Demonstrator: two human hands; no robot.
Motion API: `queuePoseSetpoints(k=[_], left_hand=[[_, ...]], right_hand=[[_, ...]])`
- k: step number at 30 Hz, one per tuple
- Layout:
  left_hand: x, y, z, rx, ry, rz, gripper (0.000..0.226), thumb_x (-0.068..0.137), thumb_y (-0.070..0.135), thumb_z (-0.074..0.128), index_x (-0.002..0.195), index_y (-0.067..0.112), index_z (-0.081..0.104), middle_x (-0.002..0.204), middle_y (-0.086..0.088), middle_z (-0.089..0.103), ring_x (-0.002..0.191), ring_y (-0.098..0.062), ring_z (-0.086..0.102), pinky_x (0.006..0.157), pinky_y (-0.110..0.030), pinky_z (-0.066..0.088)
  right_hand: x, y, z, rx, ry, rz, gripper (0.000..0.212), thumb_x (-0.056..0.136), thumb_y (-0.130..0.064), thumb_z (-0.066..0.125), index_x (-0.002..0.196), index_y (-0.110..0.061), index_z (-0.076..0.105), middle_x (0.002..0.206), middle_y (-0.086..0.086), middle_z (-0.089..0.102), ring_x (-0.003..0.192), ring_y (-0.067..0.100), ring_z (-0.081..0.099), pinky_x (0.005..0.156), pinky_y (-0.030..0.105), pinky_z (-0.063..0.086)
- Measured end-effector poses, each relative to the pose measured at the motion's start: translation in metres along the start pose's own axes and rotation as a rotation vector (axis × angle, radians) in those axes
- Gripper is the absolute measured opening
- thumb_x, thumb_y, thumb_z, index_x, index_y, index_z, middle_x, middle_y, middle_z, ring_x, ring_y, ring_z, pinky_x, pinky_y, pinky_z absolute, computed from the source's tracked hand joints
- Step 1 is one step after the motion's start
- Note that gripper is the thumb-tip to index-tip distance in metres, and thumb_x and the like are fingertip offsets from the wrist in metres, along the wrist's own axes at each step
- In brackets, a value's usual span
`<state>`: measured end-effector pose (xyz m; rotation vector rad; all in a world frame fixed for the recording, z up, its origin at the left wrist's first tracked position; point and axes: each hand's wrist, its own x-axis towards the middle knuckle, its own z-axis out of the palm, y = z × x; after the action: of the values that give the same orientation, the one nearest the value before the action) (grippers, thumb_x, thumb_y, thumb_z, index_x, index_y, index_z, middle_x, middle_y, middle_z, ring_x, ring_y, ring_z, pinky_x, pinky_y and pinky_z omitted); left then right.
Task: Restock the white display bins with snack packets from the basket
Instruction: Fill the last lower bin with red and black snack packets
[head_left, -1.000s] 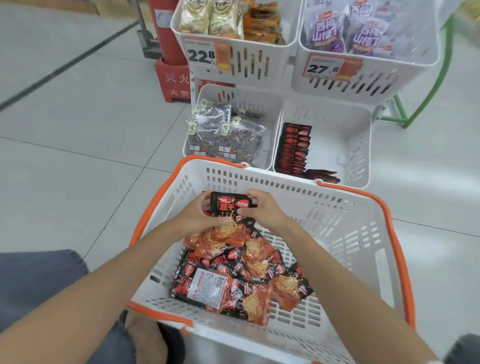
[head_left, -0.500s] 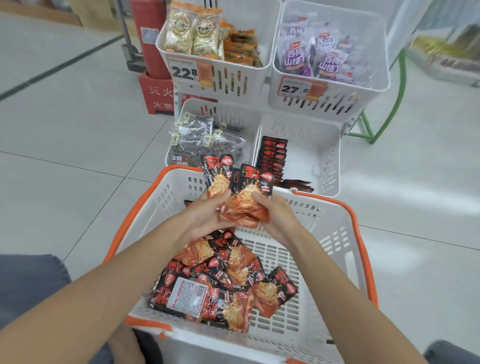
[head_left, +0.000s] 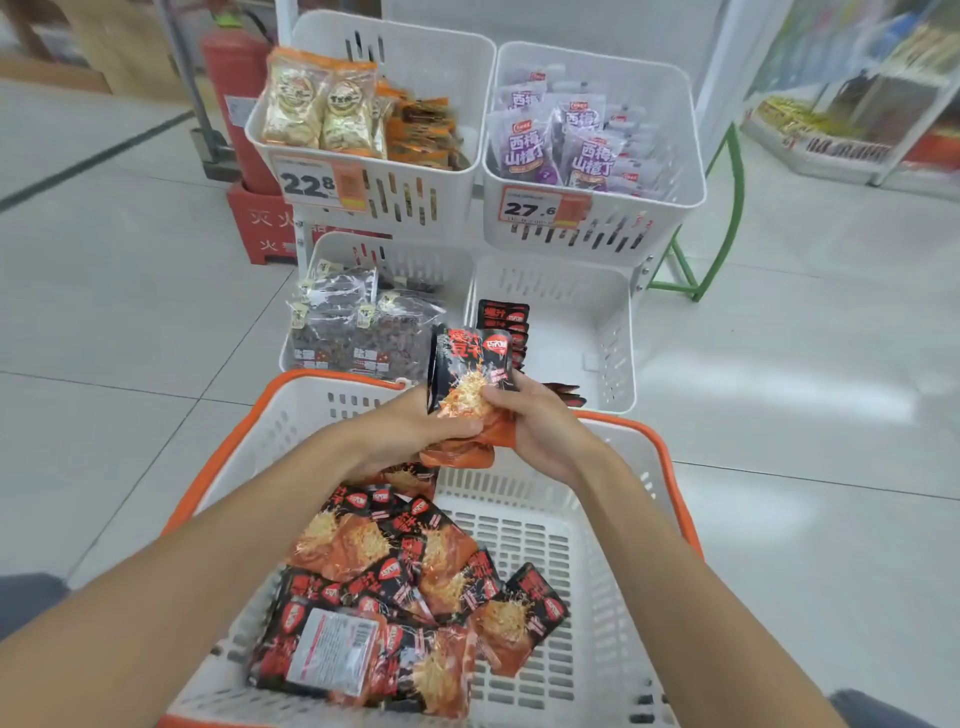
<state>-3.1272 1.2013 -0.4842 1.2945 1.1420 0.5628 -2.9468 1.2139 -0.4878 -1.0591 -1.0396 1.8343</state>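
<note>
Basket (head_left: 597, 649), white with an orange rim, fills the lower half of the view. A loose pile of red-and-black snack packets (head_left: 395, 587) lies in its near part, toward 7 o'clock. Beyond its far rim, at 12 o'clock, stand four white display bins (head_left: 613, 244) in two tiers. The upper left bin (head_left: 415, 67) holds golden and orange packs and the upper right bin (head_left: 685, 171) purple ones. The lower left bin (head_left: 405, 254) holds clear bags of dark snacks, and the lower right bin (head_left: 587, 322) has a row of black packets (head_left: 501, 314) upright against its left wall. Two forearms reach in from 7 and 5 o'clock and meet over the basket's far edge. The left hand (head_left: 410, 426) and right hand (head_left: 540, 426) together grip a small stack (head_left: 470, 364) of the same red-and-black packets. Their fingers curl round its lower end, and the front packet is upright, just short of the lower right bin at 1 o'clock. Price tags (head_left: 317, 182) on the upper bins read 22.8 and 27.6.
</note>
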Motion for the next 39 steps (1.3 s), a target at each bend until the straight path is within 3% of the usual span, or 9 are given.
queuePoseSetpoints(k=[6, 14, 17, 20, 24, 28, 31, 34, 39], left_hand=[[0.08, 0.053, 0.024, 0.322, 0.083, 0.251, 0.074, 0.088, 0.025, 0.072, 0.144, 0.017, 0.024, 0.127, 0.002, 0.056, 0.109, -0.014, 0.058, 0.079, -0.012, 0.049], [0.198, 0.033, 0.014, 0.756, 0.381, 0.378, 0.084, 0.074, 0.048, 0.079, 0.143, 0.022, 0.039, 0.14, -0.001, 0.048, 0.131, -0.026, 0.043, 0.11, -0.044, 0.035], [0.215, 0.005, -0.003, 1.114, 0.266, 0.282, 0.11, 0.069, 0.069, 0.071, 0.155, 0.023, 0.018, 0.162, -0.002, 0.014, 0.151, -0.027, 0.005, 0.122, -0.047, 0.004], [0.22, -0.019, -0.012, 1.285, 0.162, 0.232, 0.124, 0.068, 0.082, 0.057, 0.156, 0.024, -0.009, 0.162, -0.006, -0.018, 0.148, -0.021, -0.023, 0.119, -0.046, -0.016], [0.223, -0.032, -0.016, 1.329, 0.218, 0.311, 0.129, 0.056, 0.098, 0.027, 0.156, 0.024, -0.008, 0.163, -0.007, -0.016, 0.148, -0.02, -0.022, 0.117, -0.044, -0.02], [0.225, -0.036, -0.019, 1.305, 0.218, 0.341, 0.134, 0.047, 0.103, 0.004, 0.155, 0.026, -0.009, 0.162, -0.005, -0.017, 0.148, -0.017, -0.024, 0.116, -0.041, -0.022], [0.224, -0.035, -0.019, 1.309, 0.222, 0.336, 0.128, 0.054, 0.099, 0.018, 0.155, 0.026, -0.01, 0.162, -0.006, -0.018, 0.148, -0.017, -0.024, 0.118, -0.044, -0.018], [0.223, -0.033, -0.017, 1.3, 0.226, 0.332, 0.126, 0.056, 0.094, 0.029, 0.156, 0.026, -0.008, 0.162, -0.006, -0.018, 0.148, -0.018, -0.023, 0.119, -0.045, -0.017], [0.212, -0.022, -0.016, 1.136, 0.26, 0.311, 0.11, 0.069, 0.08, 0.055, 0.156, 0.033, 0.007, 0.164, -0.005, -0.007, 0.151, -0.018, -0.013, 0.122, -0.04, -0.009]], right_hand=[[0.02, -0.06, -0.064, -0.085, 0.082, -0.018, 0.036, 0.089, -0.001, 0.061, 0.124, -0.004, 0.052, 0.108, 0.016, 0.067, 0.087, 0.024, 0.069, 0.069, 0.033, 0.058], [0.092, -0.062, -0.174, -0.276, 0.392, -0.205, 0.044, 0.078, 0.003, 0.072, 0.121, -0.001, 0.059, 0.11, 0.017, 0.07, 0.098, 0.03, 0.07, 0.083, 0.038, 0.057], [0.126, -0.025, -0.191, -0.378, 0.208, -0.082, 0.046, 0.077, 0.004, 0.073, 0.12, -0.001, 0.057, 0.112, 0.018, 0.068, 0.101, 0.03, 0.068, 0.093, 0.045, 0.052], [0.14, -0.002, -0.201, -0.471, -0.023, 0.181, 0.044, 0.082, -0.007, 0.072, 0.122, -0.014, 0.056, 0.122, 0.004, 0.06, 0.115, 0.019, 0.056, 0.105, 0.04, 0.038], [0.139, -0.014, -0.214, -0.635, -0.204, 0.406, 0.055, 0.079, -0.059, 0.069, 0.127, -0.044, 0.048, 0.143, -0.013, 0.04, 0.133, 0.01, 0.038, 0.112, 0.04, 0.028], [0.14, -0.013, -0.214, -0.707, -0.136, 0.339, 0.037, 0.093, -0.05, 0.057, 0.127, -0.041, 0.049, 0.14, -0.008, 0.043, 0.127, 0.013, 0.048, 0.101, 0.039, 0.048], [0.142, -0.015, -0.213, -0.686, -0.145, 0.356, 0.03, 0.095, -0.042, 0.057, 0.124, -0.038, 0.052, 0.141, -0.009, 0.043, 0.126, 0.013, 0.048, 0.104, 0.038, 0.046], [0.144, -0.013, -0.207, -0.801, -0.178, 0.38, 0.043, 0.082, -0.06, 0.062, 0.121, -0.05, 0.05, 0.146, -0.008, 0.038, 0.134, 0.016, 0.039, 0.117, 0.045, 0.027], [0.118, -0.026, -0.185, -0.898, 0.087, 0.167, 0.056, 0.083, -0.055, 0.066, 0.135, -0.047, 0.045, 0.153, -0.012, 0.032, 0.142, 0.013, 0.026, 0.112, 0.029, 0.023]])
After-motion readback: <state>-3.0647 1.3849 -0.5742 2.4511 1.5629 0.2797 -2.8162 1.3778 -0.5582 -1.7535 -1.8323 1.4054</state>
